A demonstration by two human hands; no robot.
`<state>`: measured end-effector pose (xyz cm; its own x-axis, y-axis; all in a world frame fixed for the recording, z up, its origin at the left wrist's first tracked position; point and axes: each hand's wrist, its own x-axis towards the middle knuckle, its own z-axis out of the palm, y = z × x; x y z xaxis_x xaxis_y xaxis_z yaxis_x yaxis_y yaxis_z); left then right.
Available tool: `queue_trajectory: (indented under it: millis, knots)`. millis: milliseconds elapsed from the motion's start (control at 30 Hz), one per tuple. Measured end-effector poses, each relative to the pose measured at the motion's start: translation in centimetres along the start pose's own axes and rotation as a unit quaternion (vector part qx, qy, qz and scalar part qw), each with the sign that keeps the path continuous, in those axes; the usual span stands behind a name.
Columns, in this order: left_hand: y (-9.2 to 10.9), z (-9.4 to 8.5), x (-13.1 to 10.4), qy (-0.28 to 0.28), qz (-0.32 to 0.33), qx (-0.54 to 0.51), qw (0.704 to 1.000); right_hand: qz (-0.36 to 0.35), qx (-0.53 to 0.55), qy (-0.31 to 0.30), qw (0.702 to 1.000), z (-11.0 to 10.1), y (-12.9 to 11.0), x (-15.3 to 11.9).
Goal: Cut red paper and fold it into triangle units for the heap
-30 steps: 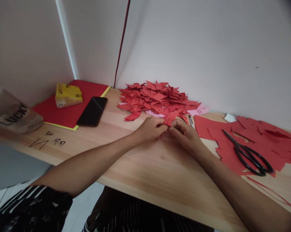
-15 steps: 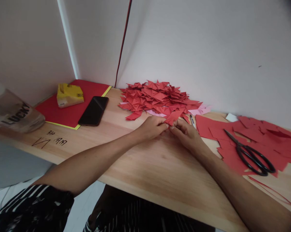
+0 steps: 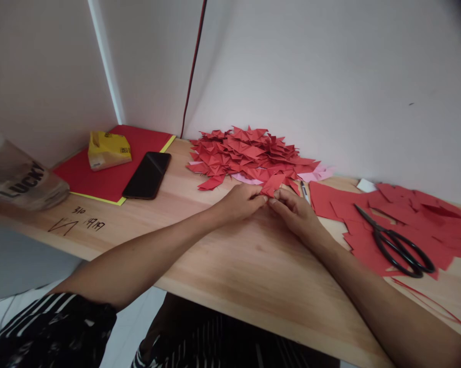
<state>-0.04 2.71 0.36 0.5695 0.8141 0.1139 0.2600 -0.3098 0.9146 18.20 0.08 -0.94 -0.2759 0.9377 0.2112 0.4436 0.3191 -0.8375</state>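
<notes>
A small folded piece of red paper (image 3: 272,185) is pinched between my two hands, just in front of a heap of folded red paper pieces (image 3: 244,151). My left hand (image 3: 243,203) grips its left side between thumb and fingers. On its right lower edge, the thumb and fingertips of my right hand (image 3: 295,210) are closed. Both hands are close together above the wooden table (image 3: 253,260). The fingers cover the paper's lower part.
Black scissors (image 3: 397,245) lie on flat red paper pieces (image 3: 418,220) at the right, beside a pen (image 3: 305,191). At the left are a phone (image 3: 147,175), a yellow packet (image 3: 110,150) on red sheets (image 3: 138,138), and a clear container (image 3: 27,176).
My fingers have shifted very slightly around the red paper, which both hands still hold. The whole view has moved a little.
</notes>
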Motion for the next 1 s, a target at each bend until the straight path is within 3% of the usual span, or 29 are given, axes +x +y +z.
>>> queue_trajectory:
  millis: [467, 700, 867, 1000]
  knots:
    - [-0.6, 0.17, 0.38, -0.056, -0.039, -0.097, 0.993, -0.026, 0.01, -0.026, 0.999, -0.11, -0.35, -0.09]
    - [-0.49, 0.15, 0.16, -0.024, -0.005, -0.003, 1.0, 0.008, -0.011, -0.028, 1.0, -0.13, -0.83, -0.09]
    - [-0.53, -0.11, 0.29, -0.061, -0.005, -0.009, 0.998, 0.017, 0.018, -0.049, 0.998, -0.43, -0.47, 0.02]
    - [-0.4, -0.23, 0.3, -0.057, -0.012, -0.006, 0.998, 0.02, 0.018, -0.064, 0.998, -0.58, -0.29, 0.11]
